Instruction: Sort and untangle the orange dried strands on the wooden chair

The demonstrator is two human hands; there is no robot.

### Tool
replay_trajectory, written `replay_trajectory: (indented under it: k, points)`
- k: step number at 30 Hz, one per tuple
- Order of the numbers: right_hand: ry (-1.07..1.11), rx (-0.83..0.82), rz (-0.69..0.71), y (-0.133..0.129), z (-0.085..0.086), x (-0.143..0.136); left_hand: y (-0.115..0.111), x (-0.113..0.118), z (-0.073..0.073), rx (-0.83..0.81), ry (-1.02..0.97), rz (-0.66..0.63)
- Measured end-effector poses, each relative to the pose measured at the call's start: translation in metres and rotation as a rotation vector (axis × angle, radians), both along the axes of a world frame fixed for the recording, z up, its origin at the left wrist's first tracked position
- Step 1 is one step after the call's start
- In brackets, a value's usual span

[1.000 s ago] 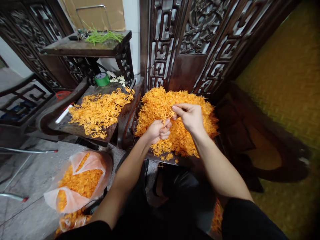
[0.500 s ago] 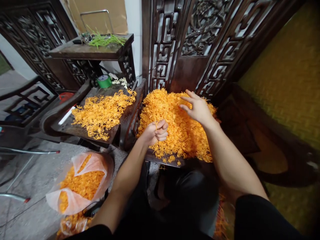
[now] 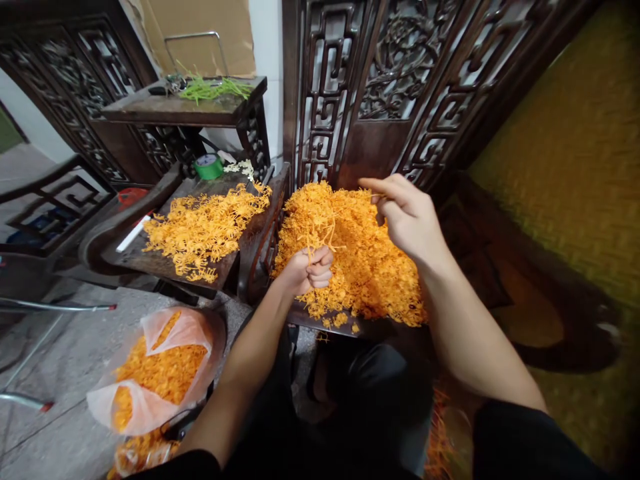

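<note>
My left hand (image 3: 311, 273) is closed in a fist around a spidery orange plastic piece (image 3: 320, 233), whose thin strands stick up and spread out above the fingers. Behind and below it lies a big heap of the same orange pieces (image 3: 350, 280) on a dark wooden seat. Over the heap's back right side, my right hand (image 3: 407, 210) hovers with the index finger stretched out and the other fingers curled in. A thin orange bit seems to show at its fingertips, but what they hold is too small to make out.
To the left, a second seat bears a smaller orange pile (image 3: 205, 230), green tape (image 3: 209, 167) and a white strip (image 3: 133, 233). Green strands (image 3: 215, 89) lie on a side table. An open plastic bag (image 3: 150, 407) of orange pieces stands on the floor. A carved wooden chair back (image 3: 380, 147) rises behind the heap.
My right hand has curled its spread fingers and shifted slightly right. Longer orange strands now fan out above my left fist, which stays nearly in place.
</note>
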State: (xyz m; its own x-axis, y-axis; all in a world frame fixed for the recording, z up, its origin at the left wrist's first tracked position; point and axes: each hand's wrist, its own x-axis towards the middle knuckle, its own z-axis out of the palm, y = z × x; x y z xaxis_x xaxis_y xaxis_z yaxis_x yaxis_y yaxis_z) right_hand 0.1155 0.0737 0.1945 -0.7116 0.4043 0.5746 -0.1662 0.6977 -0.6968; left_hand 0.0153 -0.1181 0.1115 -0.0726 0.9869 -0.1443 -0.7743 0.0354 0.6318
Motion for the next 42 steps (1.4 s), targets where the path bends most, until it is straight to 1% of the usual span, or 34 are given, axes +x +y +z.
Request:
replay_trajectory:
  k: [2,3,5,6,7,8,11,12,13,14,15,18,19,20,21,24,26,28,29,30,32,35,36,37,38,39,40,42]
  points:
    - [-0.097,0.220,0.082,-0.017,0.012,0.000,0.002,0.001,-0.002,0.001,0.024,-0.003]
    - [-0.152,0.305,0.124,-0.024,0.014,-0.002,0.003,0.001,-0.004,0.001,0.041,-0.007]
    - [-0.231,0.416,0.208,-0.031,0.015,-0.010,0.005,0.004,-0.005,0.000,0.076,-0.021]
    - [-0.229,0.432,0.222,-0.029,0.014,-0.015,0.005,0.005,-0.006,0.002,0.094,-0.030]
    - [-0.185,0.416,0.194,-0.023,0.013,-0.019,0.005,0.005,-0.006,0.005,0.109,-0.038]
    - [-0.094,0.365,0.110,-0.014,0.011,-0.024,0.005,0.005,-0.006,0.008,0.124,-0.043]
    - [0.233,0.102,-0.263,0.020,0.008,-0.031,0.004,0.003,-0.007,0.005,0.168,-0.012]
    - [0.286,0.035,-0.330,0.028,0.007,-0.030,0.003,0.002,-0.008,0.004,0.191,0.012]
    - [0.289,0.001,-0.337,0.032,0.006,-0.029,0.004,0.001,-0.009,0.005,0.219,0.039]
    - [0.246,0.008,-0.291,0.032,0.003,-0.026,0.004,0.001,-0.010,0.011,0.250,0.063]
    - [0.169,0.052,-0.201,0.029,0.001,-0.024,0.005,0.001,-0.011,0.016,0.282,0.080]
    - [-0.120,0.268,0.174,0.007,-0.009,-0.016,0.007,0.002,-0.013,-0.009,0.364,0.056]
    - [-0.185,0.327,0.261,0.001,-0.011,-0.015,0.007,0.003,-0.012,-0.029,0.388,0.044]
    - [-0.221,0.366,0.303,-0.003,-0.013,-0.014,0.006,0.004,-0.011,-0.048,0.414,0.040]
    - [-0.235,0.388,0.305,-0.005,-0.014,-0.015,0.005,0.004,-0.010,-0.066,0.444,0.046]
    - [-0.269,0.416,0.250,0.001,-0.013,-0.015,0.000,0.003,-0.007,-0.116,0.612,0.087]
    - [-0.317,0.427,0.291,0.004,-0.011,-0.013,-0.002,0.001,-0.005,-0.158,0.821,0.106]
    - [-0.327,0.419,0.334,0.004,-0.012,-0.010,-0.004,-0.002,-0.002,-0.204,1.091,0.122]
    - [-0.296,0.399,0.325,0.002,-0.014,-0.009,-0.004,-0.003,-0.001,-0.221,1.230,0.126]
    - [-0.240,0.364,0.283,0.001,-0.017,-0.008,-0.003,-0.003,0.000,-0.236,1.359,0.130]
    - [-0.080,0.248,0.111,0.002,-0.026,-0.010,-0.002,-0.003,0.003,-0.267,1.563,0.143]
    - [0.207,-0.020,-0.233,0.017,-0.037,-0.018,0.000,-0.002,0.005,-0.378,1.733,0.114]
    - [0.287,-0.098,-0.318,0.023,-0.038,-0.019,-0.001,-0.002,0.005,-0.421,1.763,0.087]
    - [0.336,-0.150,-0.364,0.028,-0.038,-0.019,-0.001,-0.001,0.004,-0.460,1.786,0.058]
    - [0.346,-0.168,-0.370,0.029,-0.035,-0.018,-0.002,-0.001,0.003,-0.490,1.806,0.037]
    - [0.309,-0.151,-0.333,0.028,-0.031,-0.014,-0.003,-0.001,0.002,-0.510,1.825,0.025]
    - [0.230,-0.103,-0.262,0.022,-0.026,-0.008,-0.004,-0.001,0.001,-0.525,1.847,0.021]
    - [-0.013,0.071,-0.054,0.002,-0.016,0.005,-0.006,0.001,0.001,-0.546,1.896,0.006]
